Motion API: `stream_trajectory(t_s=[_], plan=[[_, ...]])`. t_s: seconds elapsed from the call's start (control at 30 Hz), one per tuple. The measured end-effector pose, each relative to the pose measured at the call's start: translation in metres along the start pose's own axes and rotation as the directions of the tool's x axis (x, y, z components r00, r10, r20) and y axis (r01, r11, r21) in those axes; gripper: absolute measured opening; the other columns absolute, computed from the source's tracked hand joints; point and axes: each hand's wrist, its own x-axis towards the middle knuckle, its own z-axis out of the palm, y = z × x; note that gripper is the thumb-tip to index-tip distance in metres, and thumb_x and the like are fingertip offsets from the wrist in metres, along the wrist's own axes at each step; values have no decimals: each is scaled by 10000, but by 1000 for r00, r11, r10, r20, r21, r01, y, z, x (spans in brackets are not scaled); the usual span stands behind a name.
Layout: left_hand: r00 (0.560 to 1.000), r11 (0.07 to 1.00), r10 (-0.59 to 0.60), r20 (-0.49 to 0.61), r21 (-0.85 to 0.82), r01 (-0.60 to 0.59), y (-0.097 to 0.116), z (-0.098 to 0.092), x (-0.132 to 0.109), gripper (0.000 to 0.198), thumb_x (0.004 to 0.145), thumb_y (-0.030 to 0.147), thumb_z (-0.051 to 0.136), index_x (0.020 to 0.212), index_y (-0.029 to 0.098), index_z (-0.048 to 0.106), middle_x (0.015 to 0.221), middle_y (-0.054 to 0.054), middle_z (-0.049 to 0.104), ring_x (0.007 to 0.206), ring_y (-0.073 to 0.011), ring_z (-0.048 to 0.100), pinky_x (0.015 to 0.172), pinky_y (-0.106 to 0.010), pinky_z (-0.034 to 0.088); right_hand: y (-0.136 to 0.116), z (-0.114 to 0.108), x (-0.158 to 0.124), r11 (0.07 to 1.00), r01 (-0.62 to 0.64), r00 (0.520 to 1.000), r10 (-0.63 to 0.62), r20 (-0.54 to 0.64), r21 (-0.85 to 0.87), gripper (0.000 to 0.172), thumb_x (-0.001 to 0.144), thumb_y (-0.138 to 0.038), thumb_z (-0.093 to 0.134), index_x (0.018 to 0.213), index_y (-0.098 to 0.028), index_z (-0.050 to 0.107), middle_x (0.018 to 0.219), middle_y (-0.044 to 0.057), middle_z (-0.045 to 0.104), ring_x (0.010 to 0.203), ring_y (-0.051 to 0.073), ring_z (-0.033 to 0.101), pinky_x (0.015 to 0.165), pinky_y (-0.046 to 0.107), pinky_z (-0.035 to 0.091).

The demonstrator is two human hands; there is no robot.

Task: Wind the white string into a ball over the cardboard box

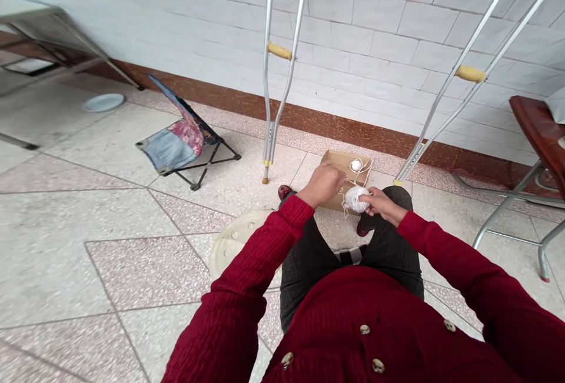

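Observation:
My right hand (383, 205) is closed around a ball of white yarn (356, 199) above my right knee. To its left, my left hand (325, 184) is closed in a pinch, with pale strands of yarn at the fingertips; how firmly it holds them is too small to tell. Loose strands hang below the ball. Beneath both hands a shallow cardboard box (335, 159) lies on the floor, partly hidden by them. Inside it is a smaller white ball of yarn (356, 165) with a strand trailing over the box's edge.
Two metal crutches with yellow grips, one left (279, 50) and one right (470, 73), lean on the tiled wall. A folding chair (176, 142) stands left, a round stool (225, 245) beside my left leg, a brown chair (541, 136) right, and a table (48, 21) far left.

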Motion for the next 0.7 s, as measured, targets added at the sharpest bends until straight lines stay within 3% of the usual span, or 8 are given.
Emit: stream_trajectory(t_s=[0.07, 0.17, 0.27, 0.37, 0.57, 0.7], plan=[[998, 995, -62, 25, -73, 64, 6, 5, -6, 283, 887, 254, 545, 648, 172, 674, 624, -42, 632, 659, -184, 568, 798, -325, 424, -16, 1, 13, 997, 57, 994, -51, -95, 59, 311, 713, -263, 704, 884, -201, 452, 515, -50, 558, 350, 82, 462, 294, 157, 336], [985, 949, -159, 61, -266, 170, 13, 10, -18, 317, 903, 279, 518, 653, 163, 675, 626, -21, 644, 601, -151, 548, 649, -271, 398, -49, 1, 20, 980, 170, 981, -159, -107, 105, 279, 727, -270, 687, 884, -199, 467, 551, -28, 584, 380, 80, 478, 317, 159, 366], [980, 852, -181, 87, -483, 200, 20, 12, -28, 365, 920, 313, 492, 649, 155, 680, 653, -15, 673, 619, -137, 562, 642, -249, 406, -80, -1, 20, 951, 274, 956, -253, -150, 144, 305, 727, -298, 680, 936, -201, 481, 579, -23, 590, 401, 87, 484, 326, 165, 363], [983, 788, -146, 110, -588, 182, 22, 20, -34, 387, 930, 346, 484, 670, 151, 693, 704, -22, 699, 665, -139, 583, 676, -245, 425, -100, -3, 13, 915, 337, 936, -302, -179, 219, 372, 735, -301, 652, 1053, -219, 476, 639, -26, 606, 416, 91, 488, 337, 169, 357], [960, 813, -270, 75, -517, 269, -3, 46, -36, 353, 889, 331, 530, 633, 144, 683, 612, -11, 661, 604, -133, 569, 649, -232, 421, -106, 2, -39, 895, 266, 921, -346, 180, 357, 472, 740, -268, 630, 1185, -233, 478, 759, -1, 644, 509, 116, 572, 407, 196, 441], [958, 903, -284, -28, -343, 258, -21, 31, -20, 254, 871, 267, 539, 743, 143, 720, 718, -58, 706, 724, -193, 620, 703, -277, 452, -83, 9, -66, 949, 204, 903, -277, 328, 240, 595, 668, -204, 702, 1213, -255, 466, 829, 7, 665, 563, 134, 622, 421, 201, 478]])
